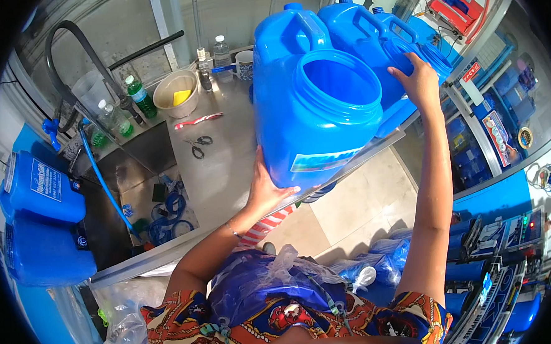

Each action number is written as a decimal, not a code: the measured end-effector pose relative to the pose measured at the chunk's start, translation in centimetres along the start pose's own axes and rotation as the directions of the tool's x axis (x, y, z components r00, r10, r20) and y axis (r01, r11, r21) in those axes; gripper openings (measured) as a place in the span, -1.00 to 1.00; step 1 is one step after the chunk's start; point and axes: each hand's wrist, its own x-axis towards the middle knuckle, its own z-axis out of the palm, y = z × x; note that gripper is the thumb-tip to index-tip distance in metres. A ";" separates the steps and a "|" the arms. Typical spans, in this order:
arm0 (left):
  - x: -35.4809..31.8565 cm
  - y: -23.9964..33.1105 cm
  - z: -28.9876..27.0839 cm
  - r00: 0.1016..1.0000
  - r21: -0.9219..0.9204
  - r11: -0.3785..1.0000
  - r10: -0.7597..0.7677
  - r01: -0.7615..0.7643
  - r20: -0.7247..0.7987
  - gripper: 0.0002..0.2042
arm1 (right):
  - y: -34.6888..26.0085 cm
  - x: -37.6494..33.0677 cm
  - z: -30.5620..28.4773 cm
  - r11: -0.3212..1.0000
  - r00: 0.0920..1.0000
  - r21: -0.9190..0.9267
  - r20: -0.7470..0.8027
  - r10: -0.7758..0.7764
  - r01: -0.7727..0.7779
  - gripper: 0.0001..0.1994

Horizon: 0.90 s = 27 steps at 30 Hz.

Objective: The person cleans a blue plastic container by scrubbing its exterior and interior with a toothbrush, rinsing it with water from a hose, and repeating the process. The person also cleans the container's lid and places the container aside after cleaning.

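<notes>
Where the counter drops away near its left edge, sink: a blue hose hangs down into it.
Counter's back edge: a tub with a yellow sponge inside; scissors lie nearer the middle.
Left hand: spread, thumb well apart; fingers lie against the left side of the open jug, thumb along its lower face, touching but not wrapped round it.
Open jug: at the counter's front edge, mouth up, long axis seemingly near upright; it lies ahead and to the right of the left hand, the nearer one.
Capped jugs: behind it, toward the back edge.
Right hand: beyond the open jug's mouth, thumb and forefinger parted at the neck of a second jug; whether it grips, I cannot tell.
</notes>
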 end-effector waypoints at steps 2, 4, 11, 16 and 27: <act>0.7 0.5 2.1 0.998 0.067 0.997 -0.044 0.046 -0.041 0.32 | 1.6 -0.7 0.2 0.997 0.997 0.050 -0.045 -0.057 0.059 -0.40; 1.7 0.8 4.1 0.989 0.168 0.986 0.043 -0.018 -0.143 0.30 | 2.6 -1.0 0.5 0.997 0.995 0.050 -0.078 -0.054 0.058 -0.41; 6.0 0.2 7.6 0.985 0.169 0.984 -0.019 0.048 -0.172 0.33 | 2.3 0.5 1.1 0.995 0.992 0.074 -0.111 -0.065 0.073 -0.50; 6.7 -2.1 3.4 0.991 0.090 0.995 0.027 -0.039 0.127 0.16 | -3.8 -0.7 -2.4 0.953 0.895 0.223 -0.437 -0.089 0.204 -0.71; -4.6 1.8 -25.5 0.999 0.177 0.984 -0.029 0.033 -0.027 -0.69 | -40.8 -16.6 1.2 -0.005 0.612 0.930 -0.246 -0.752 0.368 -0.83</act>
